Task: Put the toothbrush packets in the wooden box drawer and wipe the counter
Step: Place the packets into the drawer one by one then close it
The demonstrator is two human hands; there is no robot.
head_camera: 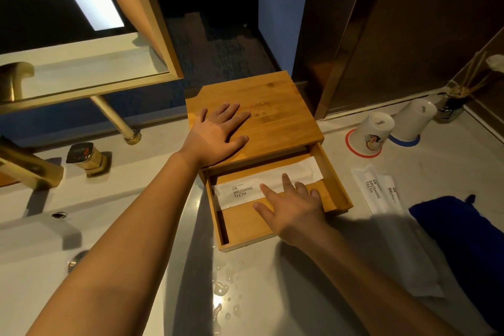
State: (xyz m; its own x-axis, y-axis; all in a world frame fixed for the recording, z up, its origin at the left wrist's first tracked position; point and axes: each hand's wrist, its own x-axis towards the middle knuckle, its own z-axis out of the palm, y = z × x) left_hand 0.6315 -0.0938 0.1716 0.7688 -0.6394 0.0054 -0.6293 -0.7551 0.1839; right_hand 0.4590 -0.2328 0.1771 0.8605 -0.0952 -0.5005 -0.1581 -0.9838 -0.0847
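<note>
A wooden box (pixel 275 117) stands on the counter (pixel 272 294) with its drawer (pixel 245 226) pulled out toward me. One white toothbrush packet (pixel 245 191) printed "BRUSHING TEETH" lies across the drawer. My left hand (pixel 218 133) rests flat on the box lid, fingers spread. Over the drawer, my right hand (pixel 294 207) is spread open, with its fingertips on or just above the packet, gripping nothing. Two more toothbrush packets (pixel 377 188) lie on the counter right of the box. A dark blue cloth (pixel 463 232) lies at the right edge.
Two upturned paper cups (pixel 371 133) (pixel 414 120) sit on coasters behind the packets, next to a reed diffuser (pixel 452 101). A gold tap (pixel 30 166) and sink are at left, a gold-framed mirror (pixel 152 22) above. Water drops (pixel 221 289) lie on the counter in front of the drawer.
</note>
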